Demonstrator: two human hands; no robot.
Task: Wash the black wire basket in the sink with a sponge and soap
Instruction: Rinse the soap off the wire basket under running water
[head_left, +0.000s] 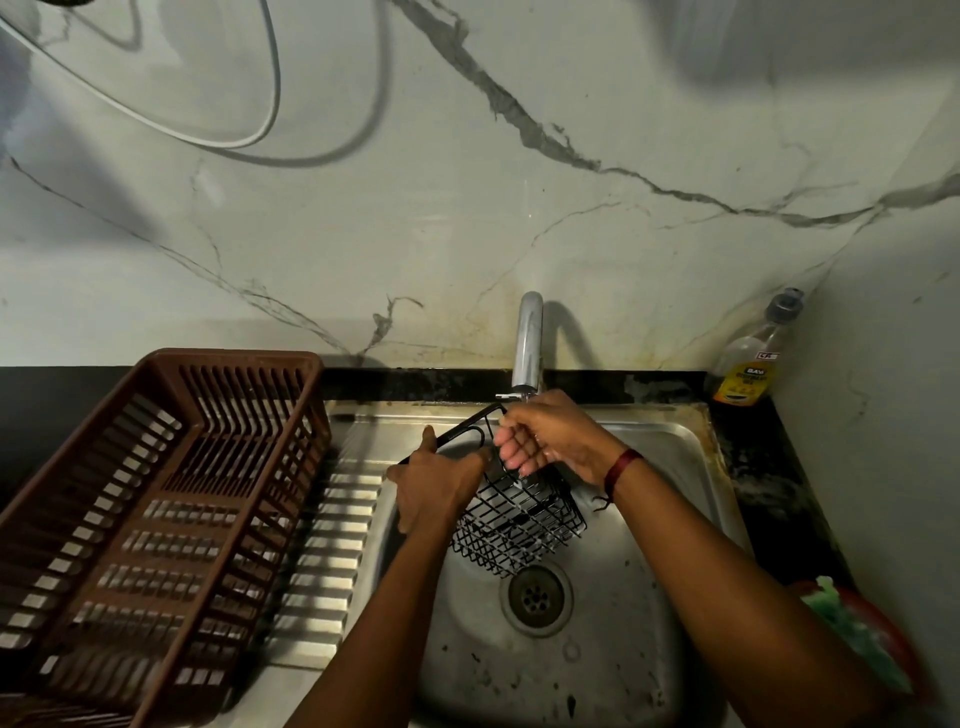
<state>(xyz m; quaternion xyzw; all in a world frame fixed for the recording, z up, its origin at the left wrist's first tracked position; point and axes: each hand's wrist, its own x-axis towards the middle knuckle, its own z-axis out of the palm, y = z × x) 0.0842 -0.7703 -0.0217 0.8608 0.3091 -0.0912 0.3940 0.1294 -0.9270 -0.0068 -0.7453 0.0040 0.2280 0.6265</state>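
Note:
The black wire basket (519, 525) hangs tilted over the steel sink (649, 613), just under the chrome tap (528, 343). My left hand (439, 486) grips the basket's upper frame at its left side. My right hand (545, 439) is at the basket's top edge below the spout, fingers curled over the wire rim; whether it holds anything else is hidden. A green sponge (852, 629) lies in a red dish at the right edge of the counter. A soap bottle (748, 364) with a yellow label stands in the back right corner.
A brown plastic dish rack (156, 519) sits on the ribbed steel drainboard (332, 561) left of the sink. The drain (537, 597) is below the basket. A marble wall rises behind, with a white cable (260, 130) hanging on it.

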